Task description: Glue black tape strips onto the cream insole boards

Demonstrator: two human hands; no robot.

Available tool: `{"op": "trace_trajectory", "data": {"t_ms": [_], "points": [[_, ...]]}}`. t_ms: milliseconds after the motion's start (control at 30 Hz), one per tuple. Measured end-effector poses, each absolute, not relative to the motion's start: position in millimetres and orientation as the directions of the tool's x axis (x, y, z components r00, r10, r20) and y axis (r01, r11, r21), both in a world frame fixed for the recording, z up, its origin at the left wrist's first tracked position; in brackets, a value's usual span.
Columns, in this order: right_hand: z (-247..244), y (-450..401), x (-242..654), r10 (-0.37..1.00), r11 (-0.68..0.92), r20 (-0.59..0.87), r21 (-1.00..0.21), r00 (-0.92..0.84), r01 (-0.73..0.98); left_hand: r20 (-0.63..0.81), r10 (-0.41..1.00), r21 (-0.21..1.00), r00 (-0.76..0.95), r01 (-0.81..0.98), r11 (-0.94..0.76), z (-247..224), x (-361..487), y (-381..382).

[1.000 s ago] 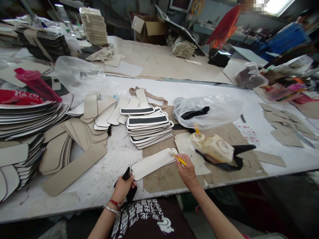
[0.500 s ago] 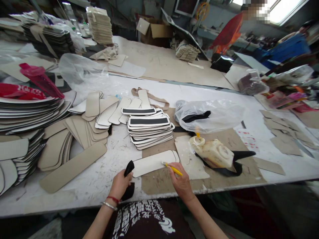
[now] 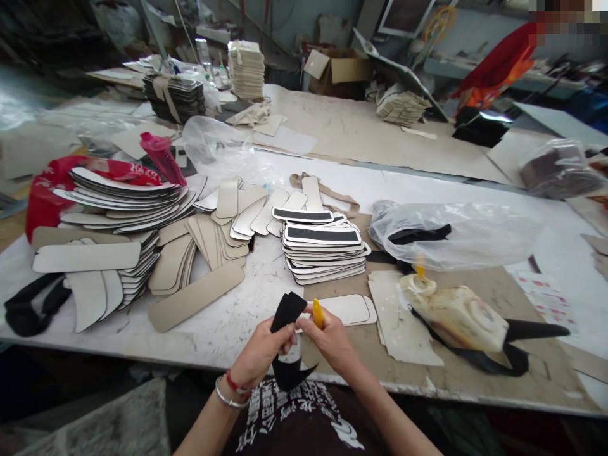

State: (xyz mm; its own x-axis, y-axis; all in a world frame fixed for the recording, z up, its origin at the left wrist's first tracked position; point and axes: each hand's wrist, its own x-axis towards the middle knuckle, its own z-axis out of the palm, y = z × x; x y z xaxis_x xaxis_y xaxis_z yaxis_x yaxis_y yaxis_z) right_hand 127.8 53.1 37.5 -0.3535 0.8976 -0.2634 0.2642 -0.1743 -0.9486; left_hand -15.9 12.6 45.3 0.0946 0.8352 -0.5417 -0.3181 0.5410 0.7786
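Observation:
My left hand (image 3: 266, 345) is closed on black strips (image 3: 289, 311), whose lower ends hang at the table's front edge. Close beside it, my right hand (image 3: 330, 335) grips a yellow-handled brush (image 3: 318, 313), and its fingertips meet the black strip. Just behind my right hand lies a pale rounded panel (image 3: 349, 309), partly covered by the hand. A stack of white panels with dark inlays (image 3: 323, 253) stands behind it. To the right, a stained plastic container (image 3: 468, 316) lies on brown board.
Beige panels (image 3: 197, 297) and curved stacks (image 3: 128, 202) spread over the left side. A clear plastic bag (image 3: 479, 234) lies at the right rear, and a carton (image 3: 344, 76) stands farther back. A person's red-orange garment (image 3: 498, 63) shows at upper right.
My right hand has lifted the brush off the pale panel and come to my left hand. The black strips are raised between both hands. The view has turned left.

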Motion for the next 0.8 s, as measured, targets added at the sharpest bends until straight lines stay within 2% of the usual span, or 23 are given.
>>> {"op": "trace_trajectory", "data": {"t_ms": [67, 133, 267, 400, 467, 567, 667, 800], "points": [[38, 52, 119, 0.846, -0.304, -0.332, -0.943, -0.417, 0.134, -0.520, 0.842, 0.770, 0.145, -0.349, 0.535, 46, -14, 10], [41, 51, 115, 0.835, -0.360, -0.358, -0.930, -0.418, 0.076, -0.516, 0.841, 0.750, 0.162, -0.390, 0.535, 45, -13, 9], [46, 52, 114, 0.912, -0.306, -0.335, -0.940, -0.238, 0.150, -0.554, 0.816, 0.691, 0.165, -0.455, 0.562, 41, -14, 7], [50, 51, 113, 0.936, -0.285, -0.304, -0.950, -0.179, 0.127, -0.545, 0.819, 0.675, 0.181, -0.484, 0.557, 38, -16, 6], [53, 50, 112, 0.916, -0.323, -0.330, -0.944, -0.230, 0.068, -0.524, 0.826, 0.663, 0.208, -0.510, 0.548, 39, -18, 6], [60, 49, 111, 0.822, -0.426, -0.384, -0.905, -0.420, -0.006, -0.508, 0.828, 0.639, 0.236, -0.541, 0.546, 42, -18, 6], [67, 51, 111, 0.795, -0.413, -0.383, -0.910, -0.471, 0.043, -0.524, 0.815, 0.618, 0.247, -0.548, 0.563, 45, -18, 6], [63, 53, 113, 0.899, -0.261, -0.316, -0.942, -0.302, 0.211, -0.524, 0.804, 0.603, 0.282, -0.544, 0.584, 47, -18, 7]]}}
